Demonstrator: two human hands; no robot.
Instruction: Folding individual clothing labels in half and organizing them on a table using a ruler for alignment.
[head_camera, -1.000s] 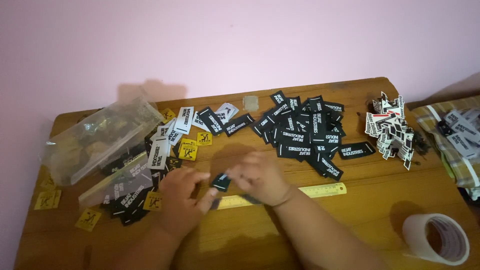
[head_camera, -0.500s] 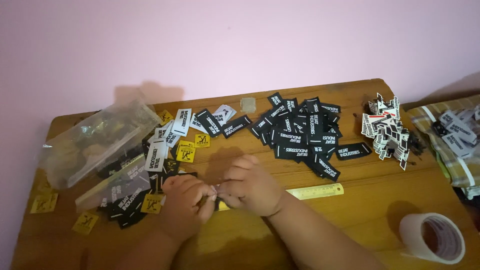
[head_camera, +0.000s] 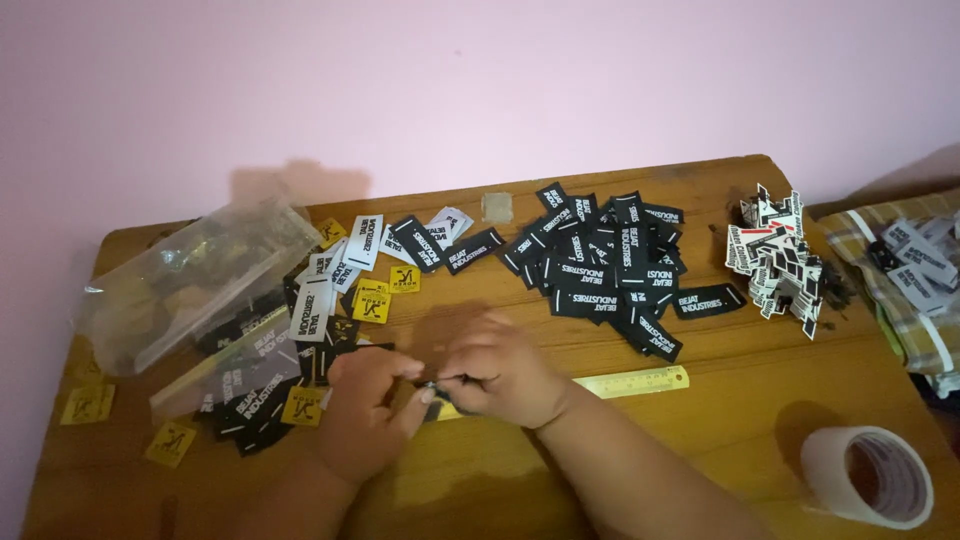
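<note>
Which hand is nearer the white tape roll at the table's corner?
Right. The right hand lies left of the white tape roll, over the yellow ruler; the left hand sits farther left.

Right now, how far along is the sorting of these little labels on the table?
Looks partly done. A spread pile of black labels lies mid-table and a stack of black-and-white labels sits to its right. In hand: the left hand and right hand pinch one small dark label over the yellow ruler. Left: the mixed black, white and yellow labels by the clear bags.
</note>
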